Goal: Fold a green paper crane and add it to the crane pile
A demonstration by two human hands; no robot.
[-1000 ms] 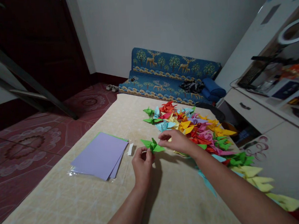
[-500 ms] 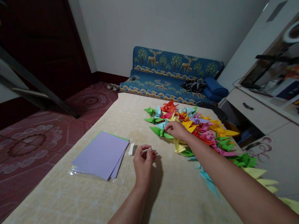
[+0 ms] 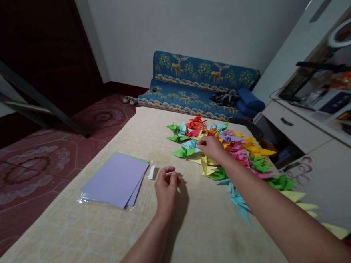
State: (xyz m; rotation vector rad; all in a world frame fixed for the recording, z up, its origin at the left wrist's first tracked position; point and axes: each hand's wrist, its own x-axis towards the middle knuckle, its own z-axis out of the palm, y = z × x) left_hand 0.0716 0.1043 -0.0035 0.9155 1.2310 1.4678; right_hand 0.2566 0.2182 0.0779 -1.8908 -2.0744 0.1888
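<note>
A green paper crane (image 3: 183,152) lies at the near left edge of a heap of colourful paper cranes (image 3: 241,157). Just right of it, above the heap, is my right hand (image 3: 212,147), its thumb and fingertips drawn together with nothing seen in them. My left hand (image 3: 166,188) rests low over the tablecloth, fingers loosely curled and a gap between thumb and forefinger; it holds nothing. A small white folded strip (image 3: 152,172) sits left of that hand, beside a stack of purple paper sheets (image 3: 115,179) on a clear plastic sleeve.
The table carries a pale yellow patterned cloth (image 3: 81,242). Beyond its far edge stands a blue sofa (image 3: 175,93) with a deer pattern. A white cabinet (image 3: 298,127) is on the right, a metal ladder (image 3: 50,104) on the left, and shoes (image 3: 130,99) on the floor.
The green crane went from my left hand to my right, which carried it away to the heap's edge and let it go. My right hand has since drawn slightly right, off the crane.
</note>
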